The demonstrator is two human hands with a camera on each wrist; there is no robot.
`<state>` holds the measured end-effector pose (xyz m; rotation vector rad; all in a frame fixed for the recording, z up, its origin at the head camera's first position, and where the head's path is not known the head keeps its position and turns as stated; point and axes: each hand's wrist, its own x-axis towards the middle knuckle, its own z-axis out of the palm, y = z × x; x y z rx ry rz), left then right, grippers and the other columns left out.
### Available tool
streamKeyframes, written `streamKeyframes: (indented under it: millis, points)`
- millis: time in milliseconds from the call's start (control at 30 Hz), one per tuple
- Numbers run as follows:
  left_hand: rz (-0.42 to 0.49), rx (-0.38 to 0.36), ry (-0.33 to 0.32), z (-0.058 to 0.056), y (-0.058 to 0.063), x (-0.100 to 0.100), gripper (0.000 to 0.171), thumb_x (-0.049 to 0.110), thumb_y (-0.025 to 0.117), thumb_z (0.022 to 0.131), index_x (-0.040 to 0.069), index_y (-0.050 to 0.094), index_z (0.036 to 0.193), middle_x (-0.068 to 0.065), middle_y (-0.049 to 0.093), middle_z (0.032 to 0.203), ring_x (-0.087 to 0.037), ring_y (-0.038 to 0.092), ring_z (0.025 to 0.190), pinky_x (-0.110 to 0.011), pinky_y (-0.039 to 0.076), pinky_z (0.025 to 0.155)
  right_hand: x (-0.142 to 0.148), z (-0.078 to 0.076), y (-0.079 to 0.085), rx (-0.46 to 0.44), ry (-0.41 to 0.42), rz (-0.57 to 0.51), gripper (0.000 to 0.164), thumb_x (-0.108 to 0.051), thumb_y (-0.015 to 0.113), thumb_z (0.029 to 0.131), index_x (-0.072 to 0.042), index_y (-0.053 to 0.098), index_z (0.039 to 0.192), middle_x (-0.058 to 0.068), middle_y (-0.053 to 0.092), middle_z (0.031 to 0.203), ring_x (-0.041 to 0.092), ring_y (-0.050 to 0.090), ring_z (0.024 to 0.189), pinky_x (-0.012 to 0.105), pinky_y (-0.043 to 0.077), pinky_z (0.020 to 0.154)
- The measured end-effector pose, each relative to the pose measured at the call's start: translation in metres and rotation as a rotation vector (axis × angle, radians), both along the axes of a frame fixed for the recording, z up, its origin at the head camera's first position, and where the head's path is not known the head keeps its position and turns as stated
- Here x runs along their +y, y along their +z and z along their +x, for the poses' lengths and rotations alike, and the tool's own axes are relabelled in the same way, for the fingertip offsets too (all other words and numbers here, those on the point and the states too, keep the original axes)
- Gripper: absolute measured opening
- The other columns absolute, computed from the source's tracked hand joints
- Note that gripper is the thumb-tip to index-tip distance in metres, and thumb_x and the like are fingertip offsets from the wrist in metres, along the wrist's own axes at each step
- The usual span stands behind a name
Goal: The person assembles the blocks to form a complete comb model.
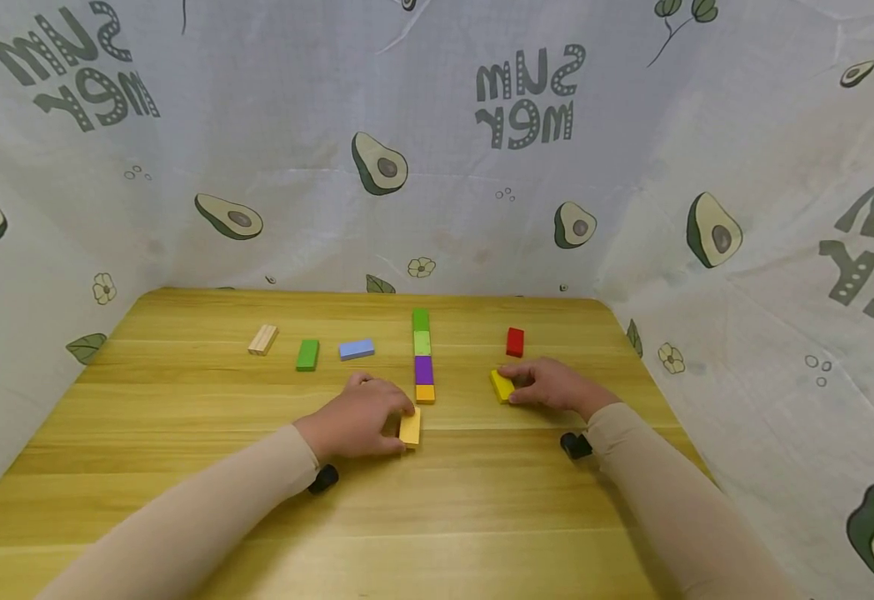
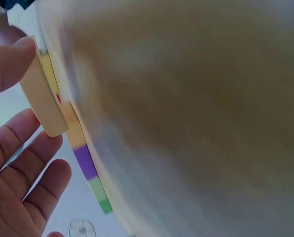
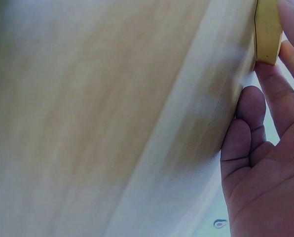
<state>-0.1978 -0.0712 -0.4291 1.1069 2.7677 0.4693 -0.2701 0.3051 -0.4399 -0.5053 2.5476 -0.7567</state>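
Note:
My left hand (image 1: 362,417) pinches a pale orange block (image 1: 410,430) between thumb and fingers, low over the table, just below the near end of a straight row. In the left wrist view the thumb lies at one end of this block (image 2: 42,96) and fingertips at the other. From far to near, the row has a green block (image 1: 422,319), a light green block (image 1: 422,342), a purple block (image 1: 424,370) and an orange block (image 1: 425,394). Right of the row, my right hand (image 1: 554,387) grips a yellow block (image 1: 501,387); the right wrist view shows its end (image 3: 268,34).
A red block (image 1: 515,342) lies beyond my right hand. Left of the row lie a blue block (image 1: 357,349), another green block (image 1: 307,355) and a plain wooden block (image 1: 262,340). A printed cloth (image 1: 294,150) hangs behind and beside the wooden table (image 1: 451,533).

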Motion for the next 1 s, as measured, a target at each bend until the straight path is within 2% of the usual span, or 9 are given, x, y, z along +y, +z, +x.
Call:
streamKeyframes:
  millis: [167,400,1000]
  points:
    - [-0.041,0.009,-0.009,0.004,-0.004,0.013,0.048,0.048,0.083,0.089,0.02,0.073,0.126,0.003,0.071,0.135,-0.022,0.061,0.132,-0.059,0.03,0.114,0.0,0.0,0.0,0.002,0.001,0.001,0.059,-0.024,0.075,0.099,-0.005,0.056,0.152,0.021,0.053,0.157,0.04,0.05,0.145,0.057,0.042,0.118]
    - [-0.072,0.017,0.016,0.004,-0.005,0.022,0.049,0.048,0.084,0.088,0.021,0.072,0.127,0.004,0.071,0.136,-0.023,0.061,0.132,-0.056,0.031,0.115,-0.001,0.001,0.002,0.007,0.012,-0.002,0.059,-0.024,0.075,0.099,-0.005,0.055,0.152,0.021,0.054,0.156,0.039,0.055,0.141,0.056,0.045,0.115]
    - [-0.039,-0.001,0.066,-0.002,-0.01,0.024,0.047,0.048,0.078,0.093,0.023,0.074,0.133,0.001,0.069,0.136,-0.021,0.062,0.131,-0.054,0.034,0.106,-0.001,0.002,0.003,-0.006,0.006,0.009,0.061,-0.023,0.074,0.099,-0.005,0.053,0.153,0.02,0.055,0.156,0.038,0.057,0.139,0.054,0.046,0.115]
